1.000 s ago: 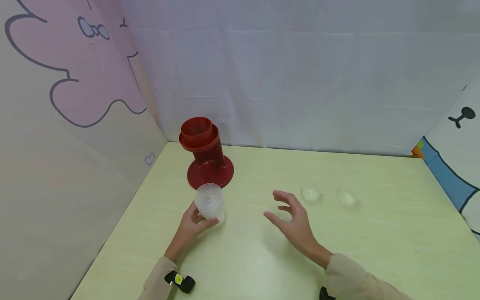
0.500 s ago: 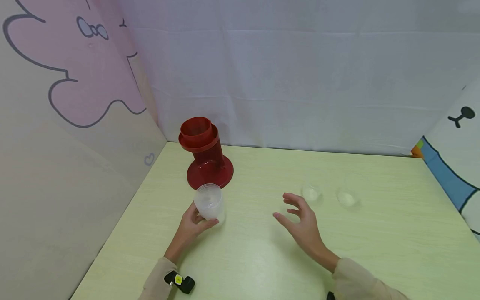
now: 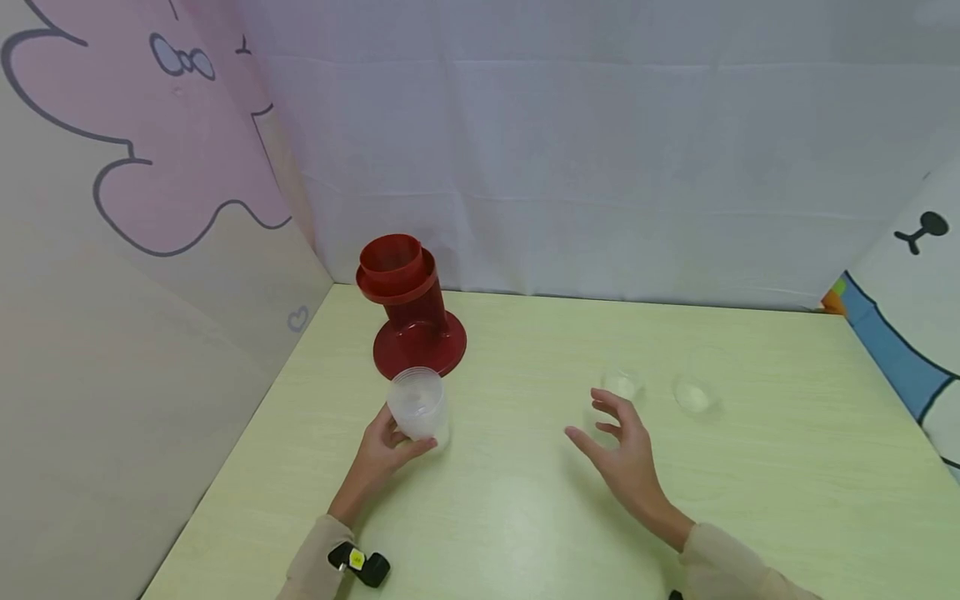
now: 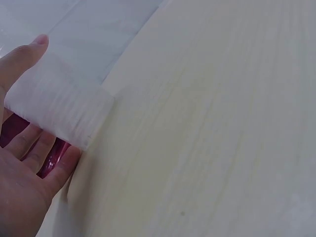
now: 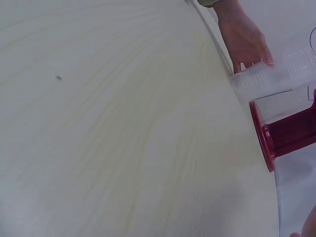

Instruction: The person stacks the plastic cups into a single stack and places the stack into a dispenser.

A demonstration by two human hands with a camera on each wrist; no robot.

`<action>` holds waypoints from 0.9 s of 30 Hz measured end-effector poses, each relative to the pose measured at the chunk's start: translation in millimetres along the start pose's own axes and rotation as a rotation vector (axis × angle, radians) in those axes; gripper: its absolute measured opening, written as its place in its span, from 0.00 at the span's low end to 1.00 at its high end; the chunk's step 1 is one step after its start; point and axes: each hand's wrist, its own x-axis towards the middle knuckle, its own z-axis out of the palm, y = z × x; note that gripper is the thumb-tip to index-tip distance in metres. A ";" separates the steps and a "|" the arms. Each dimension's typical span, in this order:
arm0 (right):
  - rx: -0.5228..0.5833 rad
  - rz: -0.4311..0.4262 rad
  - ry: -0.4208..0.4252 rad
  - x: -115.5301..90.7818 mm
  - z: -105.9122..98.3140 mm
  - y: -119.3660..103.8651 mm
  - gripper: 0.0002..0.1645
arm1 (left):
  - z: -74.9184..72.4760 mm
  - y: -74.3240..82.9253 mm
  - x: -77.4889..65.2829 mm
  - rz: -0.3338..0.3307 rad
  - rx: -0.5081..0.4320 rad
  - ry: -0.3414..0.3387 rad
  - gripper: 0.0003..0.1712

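Note:
My left hand [image 3: 378,454] grips a stack of clear plastic cups [image 3: 417,400] low down, thumb on the near side and fingers round the far side. The stack stands upright on the table, its ridged rims showing in the right wrist view [image 5: 281,74]. My right hand [image 3: 626,458] is raised over the table, fingers apart and gently curved, holding nothing. Just beyond it stands one clear cup [image 3: 621,384], with a second clear cup [image 3: 693,395] to its right. Both are so transparent that mainly their pale bases show.
Behind the cup stack is a red plastic stand [image 3: 420,337] with a round base and a wide tubular top. The pale wooden table [image 3: 510,517] meets a white sheet [image 3: 600,183] at the back and a printed wall [image 3: 150,333] on the left.
My right hand has moved to the right, closer to the two separate cups, its fingers still spread. The left hand and the cup stack have stayed in place.

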 end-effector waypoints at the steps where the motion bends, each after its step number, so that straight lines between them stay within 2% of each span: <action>1: -0.005 -0.001 0.006 0.3 -0.7 2.8 0.36 | 0.0 0.2 -0.1 0.002 -0.002 0.000 0.44; 10: 0.019 0.067 0.050 4.3 -5.5 44.9 0.40 | -0.2 0.6 -0.6 0.005 -0.010 -0.002 0.43; 17: 0.012 0.097 0.091 5.3 -11.1 54.4 0.41 | 0.1 0.8 -0.5 0.010 -0.006 0.000 0.43; 27: -0.068 0.205 0.115 12.7 -21.8 66.4 0.46 | 0.2 -0.3 -0.6 0.024 -0.013 -0.002 0.43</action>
